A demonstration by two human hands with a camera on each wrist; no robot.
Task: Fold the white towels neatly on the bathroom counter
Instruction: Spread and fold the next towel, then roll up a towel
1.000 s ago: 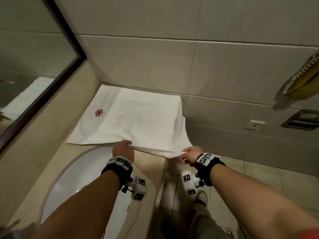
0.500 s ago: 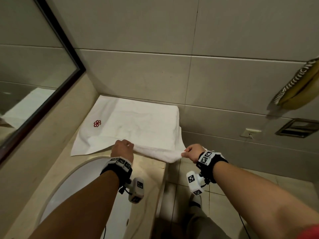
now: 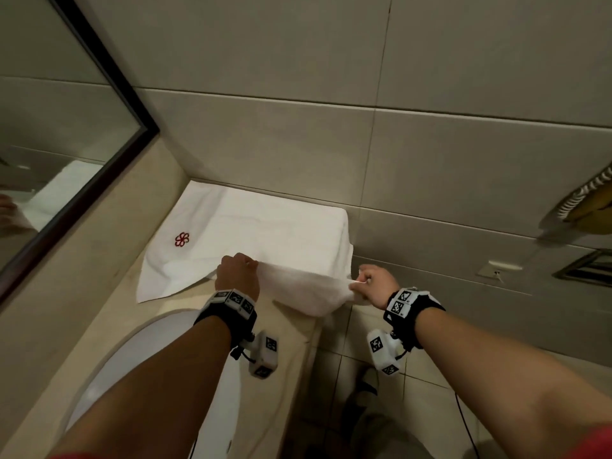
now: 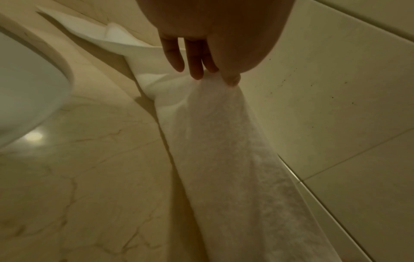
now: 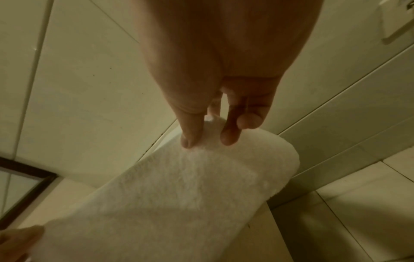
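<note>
A white towel (image 3: 265,236) with a red flower emblem (image 3: 181,239) lies on the beige counter (image 3: 291,329) against the tiled wall. Its near edge is lifted off the counter and stretched between both hands. My left hand (image 3: 238,271) pinches that edge near its middle; in the left wrist view the fingertips (image 4: 197,74) pinch the towel (image 4: 224,159). My right hand (image 3: 372,281) pinches the right corner beyond the counter's end; in the right wrist view thumb and fingers (image 5: 228,138) clamp the towel (image 5: 179,195). The lifted part sags between the hands.
A white basin (image 3: 159,376) is set in the counter just in front of the towel. A dark-framed mirror (image 3: 66,144) fills the left wall. Right of the counter the tiled floor (image 3: 347,376) drops away. A wall socket (image 3: 500,270) and a yellow hanging item (image 3: 589,200) are at the right.
Both hands have raised the towel's near edge and carried it forward, away from me, over the flat part. The right side that hung over the counter's end is now lifted.
</note>
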